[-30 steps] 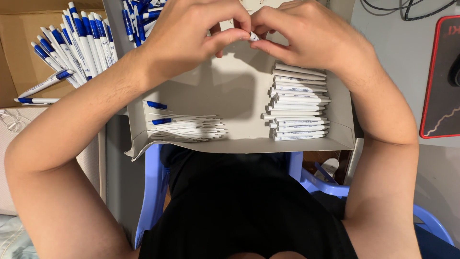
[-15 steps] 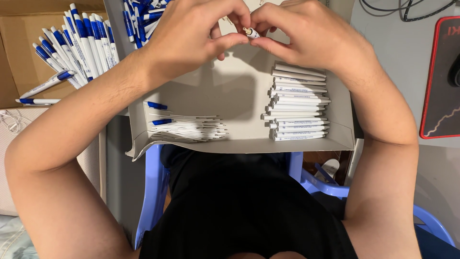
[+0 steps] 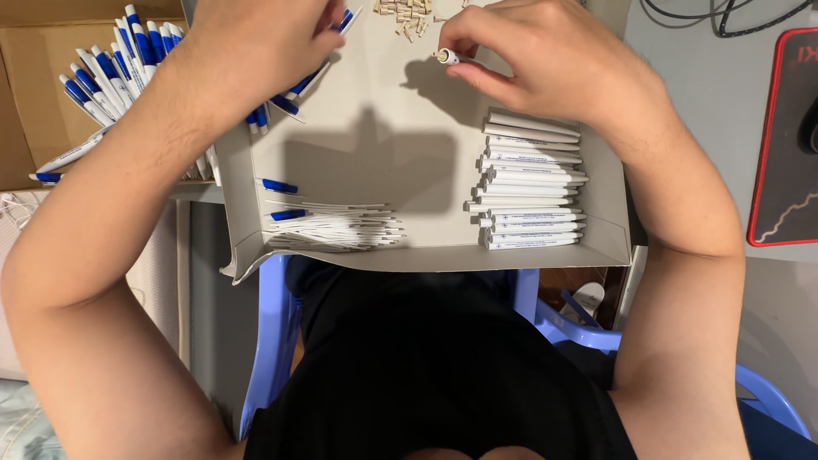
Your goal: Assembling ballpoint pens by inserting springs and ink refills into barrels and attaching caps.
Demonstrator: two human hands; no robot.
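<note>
The right hand [image 3: 545, 72] pinches a short white pen piece with a pale tip [image 3: 446, 57] between thumb and forefinger, its grip closed on that piece just above the bare floor of the shallow grey cardboard tray [image 3: 426, 247]. The left hand [image 3: 256, 47] reaches over the tray's upper left corner, fingers curled down among the blue-and-white pen parts [image 3: 294, 89] lying there; whether that grip has closed on one cannot be told, since the fingertips are hidden. To do this step well, I would judge that the right hand should keep the piece level and steady with its open end turned toward the left, so the two parts can meet in line. The left hand should pick out a single part, not drag several. A scatter of tiny tan pieces [image 3: 409, 10] lies at the tray's top edge, just beside the right hand, and a careless knuckle could sweep them about. Neat white pen barrels [image 3: 530, 183] are stacked below the right wrist, and thin white refills [image 3: 332, 228] lie at the lower left, well apart from both hands. A cardboard box of finished blue-and-white pens [image 3: 98, 81] stands to the left, beyond the tray.
</note>
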